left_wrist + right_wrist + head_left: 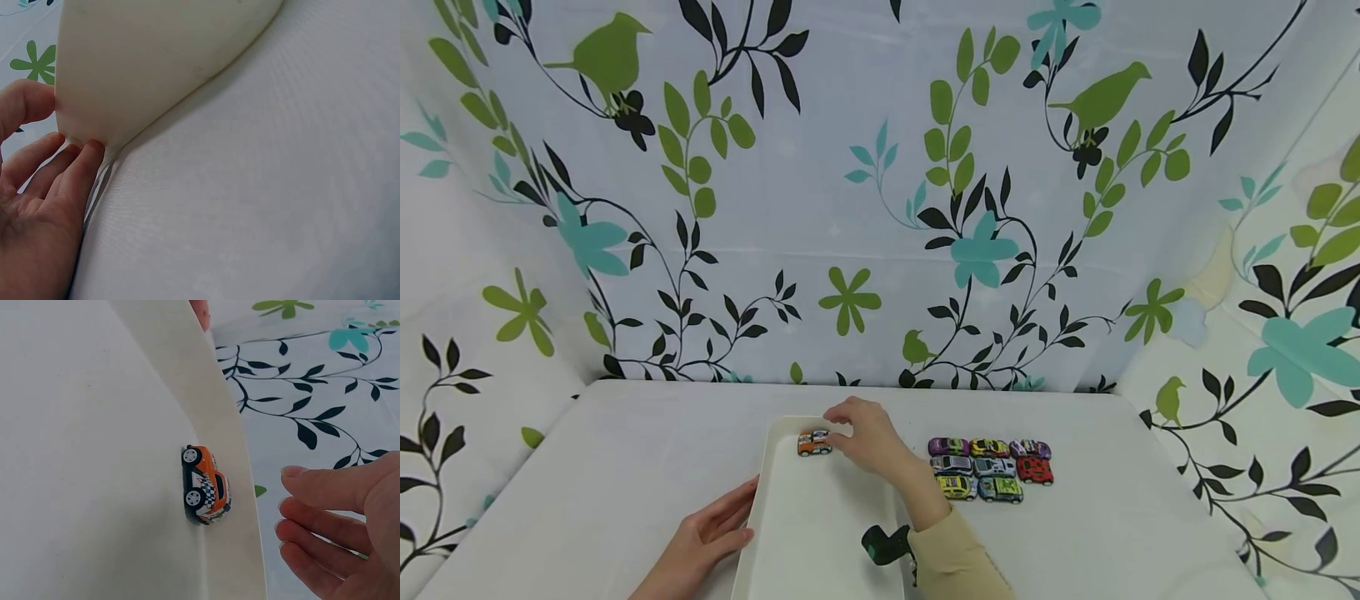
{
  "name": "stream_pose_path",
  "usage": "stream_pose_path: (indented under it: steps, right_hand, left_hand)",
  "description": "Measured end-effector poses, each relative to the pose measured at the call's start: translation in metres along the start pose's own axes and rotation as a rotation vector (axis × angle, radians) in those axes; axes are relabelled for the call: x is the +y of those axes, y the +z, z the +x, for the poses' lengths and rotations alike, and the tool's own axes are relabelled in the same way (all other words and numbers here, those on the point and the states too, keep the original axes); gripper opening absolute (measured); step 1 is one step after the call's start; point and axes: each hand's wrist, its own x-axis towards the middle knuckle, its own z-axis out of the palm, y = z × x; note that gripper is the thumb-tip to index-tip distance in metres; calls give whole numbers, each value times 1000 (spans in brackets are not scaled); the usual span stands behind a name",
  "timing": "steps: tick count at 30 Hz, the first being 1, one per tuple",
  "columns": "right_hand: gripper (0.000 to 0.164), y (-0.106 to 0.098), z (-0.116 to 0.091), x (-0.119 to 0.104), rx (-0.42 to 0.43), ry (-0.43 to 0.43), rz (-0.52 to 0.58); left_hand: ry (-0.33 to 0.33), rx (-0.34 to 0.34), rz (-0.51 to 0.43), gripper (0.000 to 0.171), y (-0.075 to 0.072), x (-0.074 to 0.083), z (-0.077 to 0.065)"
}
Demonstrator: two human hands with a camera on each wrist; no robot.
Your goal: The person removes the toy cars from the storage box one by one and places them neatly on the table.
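Note:
An orange and white toy car (814, 442) with a checkered pattern sits in the far left part of the white tray (820, 517). In the right wrist view the toy car (207, 486) is beside the tray's wall (234, 550). My right hand (868, 437) hovers over the tray's far end, just right of the car, thumb and fingers apart with nothing between them. Against the outside of the tray's left wall, my left hand (707, 537) rests its fingertips; the left wrist view shows these fingers (84, 165) touching the wall.
Several toy cars (991, 468) in different colors stand in close rows on the white table (1112, 517), right of the tray. A black wrist camera (886, 544) sits at my right wrist. Behind the table hangs a patterned cloth (850, 208) with leaves and birds.

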Motion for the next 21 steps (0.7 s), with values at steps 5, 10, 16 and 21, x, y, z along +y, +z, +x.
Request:
stream_pose_path:
  steps: [5,10,16,21]
  right_hand:
    - [28,11,5,-1,-14,28,-44]
    - [27,22,9,0,-39,39,-70]
    - [30,33,12,5,-68,0,-173]
    - [31,36,12,8,-79,-9,-198]
  left_hand:
    - [-22,21,18,75,0,0,1]
    - [-29,23,10,74,1,-1,1]
    - [-6,3,-3,74,2,-2,-1]
    - [-6,6,1,73,2,-1,0]
